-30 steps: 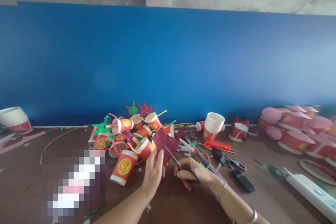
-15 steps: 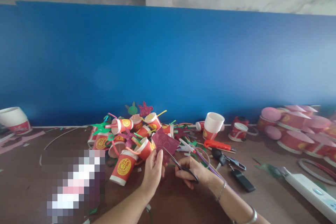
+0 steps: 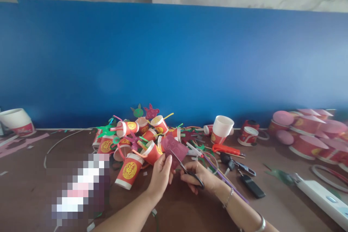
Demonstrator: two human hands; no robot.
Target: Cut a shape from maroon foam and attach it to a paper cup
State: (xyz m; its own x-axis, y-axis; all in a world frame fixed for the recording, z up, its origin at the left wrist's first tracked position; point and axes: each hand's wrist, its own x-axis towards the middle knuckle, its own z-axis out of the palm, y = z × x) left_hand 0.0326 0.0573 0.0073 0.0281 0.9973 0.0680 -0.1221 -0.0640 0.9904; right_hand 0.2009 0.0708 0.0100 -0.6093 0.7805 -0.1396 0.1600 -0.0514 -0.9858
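Observation:
My left hand (image 3: 162, 172) pinches the lower edge of a dark pink paper sheet (image 3: 177, 148) with curved outlines drawn on it. My right hand (image 3: 196, 177) is closed around the black handles of a pair of scissors (image 3: 183, 167). Their blades point up and left and lie across the paper, close to my left thumb. Whether the blades are parted I cannot make out. Just behind the paper is a heap of red and white paper cups with straws; one cup (image 3: 129, 171) leans nearest my left hand.
Right of my hands lie a red-orange utility knife (image 3: 227, 149), keys with a black fob (image 3: 252, 186) and a white glue gun (image 3: 323, 196). A white-topped cup (image 3: 221, 130) stands behind. Cut red cups (image 3: 308, 146) are stacked far right. A blue partition (image 3: 174, 61) closes off the back.
The paper has turned a little in my left hand, and its upper corner now looks rounded rather than pointed. The scissors stay against it. The view has shifted slightly.

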